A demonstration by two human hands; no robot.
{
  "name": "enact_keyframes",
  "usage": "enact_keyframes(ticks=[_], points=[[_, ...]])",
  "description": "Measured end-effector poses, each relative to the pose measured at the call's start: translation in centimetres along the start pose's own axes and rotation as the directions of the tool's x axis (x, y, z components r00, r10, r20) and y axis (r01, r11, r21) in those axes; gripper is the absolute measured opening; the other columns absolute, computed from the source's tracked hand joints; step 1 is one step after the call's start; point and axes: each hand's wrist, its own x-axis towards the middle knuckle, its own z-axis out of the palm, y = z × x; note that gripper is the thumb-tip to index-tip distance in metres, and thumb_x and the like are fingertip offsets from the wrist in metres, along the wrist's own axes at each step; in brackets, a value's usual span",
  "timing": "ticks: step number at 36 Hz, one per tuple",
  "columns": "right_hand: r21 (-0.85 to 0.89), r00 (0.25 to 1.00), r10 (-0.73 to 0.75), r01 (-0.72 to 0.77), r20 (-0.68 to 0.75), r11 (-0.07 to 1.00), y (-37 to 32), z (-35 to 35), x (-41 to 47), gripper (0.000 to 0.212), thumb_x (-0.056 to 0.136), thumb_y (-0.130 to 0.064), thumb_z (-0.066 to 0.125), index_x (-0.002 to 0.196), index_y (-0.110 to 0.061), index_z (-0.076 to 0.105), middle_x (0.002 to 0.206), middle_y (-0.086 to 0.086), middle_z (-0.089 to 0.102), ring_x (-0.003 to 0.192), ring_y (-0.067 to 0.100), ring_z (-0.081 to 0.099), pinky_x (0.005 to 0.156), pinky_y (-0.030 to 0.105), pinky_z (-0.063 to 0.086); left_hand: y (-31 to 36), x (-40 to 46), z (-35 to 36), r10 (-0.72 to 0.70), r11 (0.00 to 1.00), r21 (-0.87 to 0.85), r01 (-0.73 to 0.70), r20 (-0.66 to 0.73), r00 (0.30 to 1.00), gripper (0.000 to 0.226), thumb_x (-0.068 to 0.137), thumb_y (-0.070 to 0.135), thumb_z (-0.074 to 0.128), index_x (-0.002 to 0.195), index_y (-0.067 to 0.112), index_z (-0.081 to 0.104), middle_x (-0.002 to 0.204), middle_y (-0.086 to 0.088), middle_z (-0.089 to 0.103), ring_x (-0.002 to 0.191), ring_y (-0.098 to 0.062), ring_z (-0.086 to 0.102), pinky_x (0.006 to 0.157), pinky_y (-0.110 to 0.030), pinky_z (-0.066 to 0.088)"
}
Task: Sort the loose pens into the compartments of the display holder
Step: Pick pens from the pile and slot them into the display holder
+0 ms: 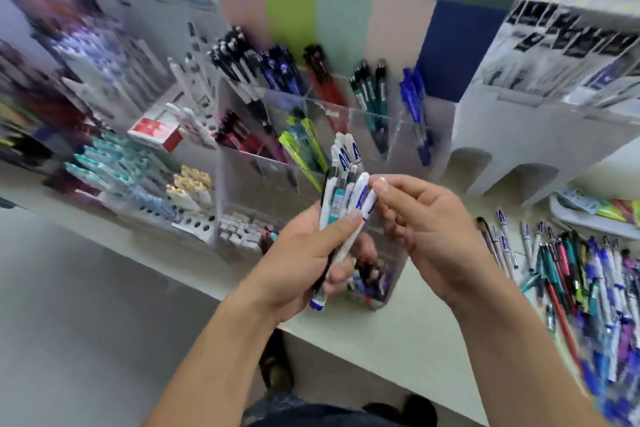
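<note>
A bundle of white pens (341, 204) is held upright in the left hand (304, 253), whose grip is closed around the lower barrels with the thumb pressed across the front. The right hand (426, 229) is brought in beside it, and the upper end of one white-and-blue pen (367, 202) is pinched between its thumb and forefinger, as if it were being drawn out of the bundle. Just behind the hands the clear display holder (367, 121) is seen on the tabletop (398, 333), with its compartments already stocked by colour: black, blue, red, green and yellow-green. A heap of loose pens (581, 281) is spread on the tabletop to the right.

The pens are judged to be light, stiff and smooth-bodied, so they are likely to slide against one another when squeezed in a bundle. A single pen is best taken near its cap or clip end, where it stands clear of its neighbours, and pulled along its length. The remaining bundle should be gripped low and firmly, lest the rest be dragged out with it.
</note>
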Motion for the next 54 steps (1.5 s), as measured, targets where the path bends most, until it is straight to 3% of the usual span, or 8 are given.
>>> enact_keyframes(ticks=[19, 23, 27, 32, 37, 46, 50, 54], points=[[-0.052, 0.999, -0.033, 0.032, -0.017, 0.998, -0.2, 9.9, 4.0, 0.022, 0.079, -0.024, 0.072, 0.076, -0.003, 0.069, 0.058, 0.013, 0.058, 0.042, 0.018, 0.048, 0.041, 0.021, 0.038, 6.5, 1.6, -10.0, -0.003, 0.986, 0.163, -0.035, 0.228, 0.974, 0.025, 0.093, 0.028, 0.061, 0.112, 0.012, 0.06, 0.084, -0.011, 0.071, 0.046, -0.015, 0.055, 0.035, -0.021, 0.039], [-0.042, 0.976, -0.061, 0.053, -0.21, 0.998, -0.3, 9.2, 3.4, 0.029, 0.079, -0.025, 0.073, 0.081, 0.003, 0.066, 0.059, 0.012, 0.057, 0.046, 0.017, 0.05, 0.042, 0.019, 0.042, 6.1, 1.7, -9.5, 0.007, 0.986, 0.165, -0.026, 0.111, 0.994, 0.024, 0.097, 0.027, 0.059, 0.113, 0.009, 0.058, 0.086, -0.011, 0.072, 0.051, -0.021, 0.064, 0.037, -0.025, 0.047], [-0.015, 0.824, -0.273, 0.306, -0.496, 0.952, -2.0, 6.3, 3.0, 0.014, 0.09, -0.018, 0.07, 0.08, -0.008, 0.065, 0.062, 0.002, 0.062, 0.047, 0.01, 0.052, 0.043, 0.018, 0.045, 6.0, 2.1, -9.7, -0.013, 0.993, 0.117, 0.016, -0.028, 1.0, 0.019, 0.099, 0.024, 0.059, 0.111, 0.01, 0.057, 0.085, -0.007, 0.073, 0.046, -0.017, 0.055, 0.034, -0.022, 0.039], [-0.543, 0.54, -0.679, 0.417, -0.497, 0.729, -2.6, 3.6, 3.5, 0.014, 0.098, -0.019, 0.07, 0.084, -0.018, 0.067, 0.066, -0.005, 0.068, 0.052, 0.016, 0.064, 0.049, 0.03, 0.055, 5.6, 2.3, -9.6, -0.057, 0.995, 0.086, 0.054, 0.027, 0.998, 0.02, 0.1, 0.026, 0.056, 0.114, 0.013, 0.063, 0.073, -0.002, 0.062, 0.041, -0.008, 0.032, 0.035, -0.016, 0.027], [-0.923, 0.688, -0.704, 0.133, -0.176, 0.36, 1.0, 4.1, 6.3, 0.014, 0.093, -0.022, 0.074, 0.083, -0.012, 0.072, 0.073, 0.003, 0.068, 0.065, 0.018, 0.06, 0.062, 0.025, 0.044, 5.5, 2.1, -9.3, -0.106, 0.994, 0.003, 0.106, 0.074, 0.992, 0.018, 0.104, 0.014, 0.045, 0.119, 0.006, 0.051, 0.076, -0.008, 0.058, 0.045, -0.01, 0.031, 0.036, -0.018, 0.025], [-0.954, 0.877, -0.43, -0.09, -0.212, 0.285, 0.7, 4.8, 6.9, 0.03, 0.096, -0.042, 0.065, 0.093, -0.012, 0.065, 0.085, 0.001, 0.06, 0.085, 0.026, 0.06, 0.069, 0.034, 0.04, 5.2, 1.6, -9.1, -0.045, 0.995, -0.088, 0.054, 0.104, 0.994, 0.019, 0.097, 0.017, 0.055, 0.113, 0.008, 0.054, 0.084, -0.008, 0.064, 0.052, -0.013, 0.046, 0.043, -0.02, 0.037], [-0.875, 0.766, -0.592, 0.081, -0.252, 0.477, -1.2, 6.4, 4.3, 0.031, 0.094, -0.042, 0.068, 0.111, -0.017, 0.074, 0.097, -0.005, 0.07, 0.085, 0.015, 0.064, 0.079, 0.033, 0.054, 5.0, 1.9, -9.2, -0.032, 0.998, -0.047, 0.034, 0.051, 0.998, 0.03, 0.092, 0.022, 0.059, 0.12, 0.01, 0.06, 0.095, -0.009, 0.075, 0.064, -0.014, 0.064, 0.055, -0.023, 0.053], [-0.569, 0.954, -0.222, 0.069, -0.204, 0.82, -1.3, 8.6, 3.7, 0.017, 0.091, -0.032, 0.073, 0.096, -0.016, 0.079, 0.077, -0.001, 0.074, 0.063, 0.019, 0.066, 0.061, 0.033, 0.056, 4.7, 2.0, -9.0, -0.015, 0.999, 0.044, 0.012, 0.071, 0.997, 0.027, 0.098, 0.016, 0.056, 0.123, 0.007, 0.063, 0.098, -0.013, 0.076, 0.071, -0.016, 0.07, 0.061, -0.024, 0.058]])
